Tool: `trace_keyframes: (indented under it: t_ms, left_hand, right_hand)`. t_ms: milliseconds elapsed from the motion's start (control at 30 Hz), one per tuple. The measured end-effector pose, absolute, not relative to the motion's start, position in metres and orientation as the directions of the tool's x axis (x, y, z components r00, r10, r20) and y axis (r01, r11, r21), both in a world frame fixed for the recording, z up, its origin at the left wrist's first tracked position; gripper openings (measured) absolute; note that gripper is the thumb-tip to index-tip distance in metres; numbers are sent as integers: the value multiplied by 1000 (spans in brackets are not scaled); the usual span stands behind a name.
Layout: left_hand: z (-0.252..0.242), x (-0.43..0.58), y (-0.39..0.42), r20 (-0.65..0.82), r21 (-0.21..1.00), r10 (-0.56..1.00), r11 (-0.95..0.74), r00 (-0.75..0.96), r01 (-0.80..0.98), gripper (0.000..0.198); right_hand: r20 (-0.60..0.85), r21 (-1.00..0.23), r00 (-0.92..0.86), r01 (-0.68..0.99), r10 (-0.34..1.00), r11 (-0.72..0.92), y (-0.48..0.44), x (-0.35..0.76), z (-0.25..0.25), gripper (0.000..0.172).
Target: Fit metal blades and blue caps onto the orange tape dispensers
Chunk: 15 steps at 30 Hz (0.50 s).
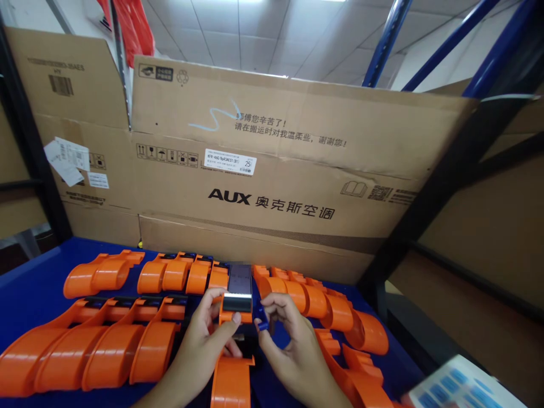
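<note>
Currently, left hand (pixel 208 337) grips an orange dispenser (pixel 230 317); right hand (pixel 290 334) pinches a blue piece (pixel 262 324).

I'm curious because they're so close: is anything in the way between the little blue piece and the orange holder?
No other object shows in the narrow gap between the blue piece in the right hand and the orange holder in the left hand.

Tape dispensers (pixel 108 354) lie on the worktop (pixel 42 258) in two rows at lower left and two more at lower right. Between them, at lower centre, another dispenser (pixel 232 317) is in the left hand (pixel 208 334), a separate piece (pixel 262 323) in the right hand (pixel 297 337). Behind, cardboard (pixel 280 175) spans mid-frame.
</note>
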<state>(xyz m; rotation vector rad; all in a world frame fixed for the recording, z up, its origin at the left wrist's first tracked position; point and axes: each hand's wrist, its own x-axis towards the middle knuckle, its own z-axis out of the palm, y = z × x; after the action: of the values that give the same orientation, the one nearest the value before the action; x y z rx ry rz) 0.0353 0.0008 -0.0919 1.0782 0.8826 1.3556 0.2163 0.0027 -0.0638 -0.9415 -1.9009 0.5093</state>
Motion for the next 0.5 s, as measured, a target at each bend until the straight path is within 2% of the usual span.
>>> trace_keyframes:
  t_ms: [200, 500]
  left_hand:
    - [-97, 35, 2, 94, 958, 992, -68, 80, -277, 46]
    - [-96, 35, 0, 111, 957, 991, -85, 78, -278, 43]
  right_hand:
    - [516, -738, -259, 350, 817, 577, 4, 217, -60, 14]
    - [557, -729, -188, 357, 809, 585, 5, 211, -71, 14]
